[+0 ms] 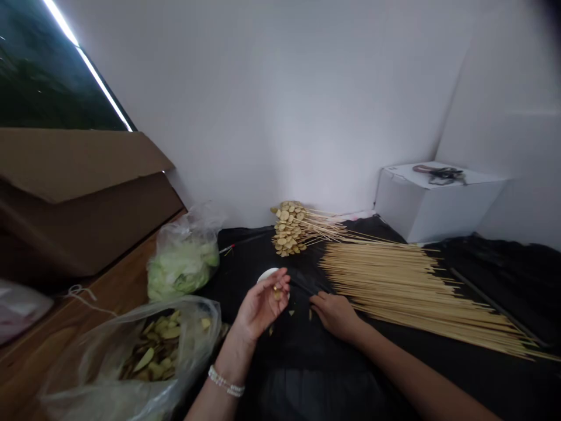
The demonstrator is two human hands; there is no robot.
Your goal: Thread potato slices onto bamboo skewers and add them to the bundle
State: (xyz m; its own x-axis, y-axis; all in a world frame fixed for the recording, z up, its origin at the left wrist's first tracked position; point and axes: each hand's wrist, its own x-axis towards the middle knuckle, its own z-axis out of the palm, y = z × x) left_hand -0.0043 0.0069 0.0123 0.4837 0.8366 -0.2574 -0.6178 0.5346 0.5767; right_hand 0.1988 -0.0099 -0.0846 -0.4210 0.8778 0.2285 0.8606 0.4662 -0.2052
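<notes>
Palm up, my left hand [265, 305] has its fingers curled round small yellowish slices [277, 294]. It is over a white dish [266, 273], mostly hidden behind it. My right hand [335, 314] rests palm down on the black sheet [280, 351], its fingers together; whatever the fingertips pinch is too small to make out. Thin wooden sticks [394, 286] lie side by side beyond and right of that hand. Farther back, slices threaded on sticks [289, 228] form a pile. An open clear bag of slices [158, 345] stands left of my left hand.
A bag of pale green pieces [182, 266] stands at the back left, beside a cardboard box [83, 204]. At the back right is a white box [438, 204] with a dark object on top. Small scraps [291, 313] lie between my hands.
</notes>
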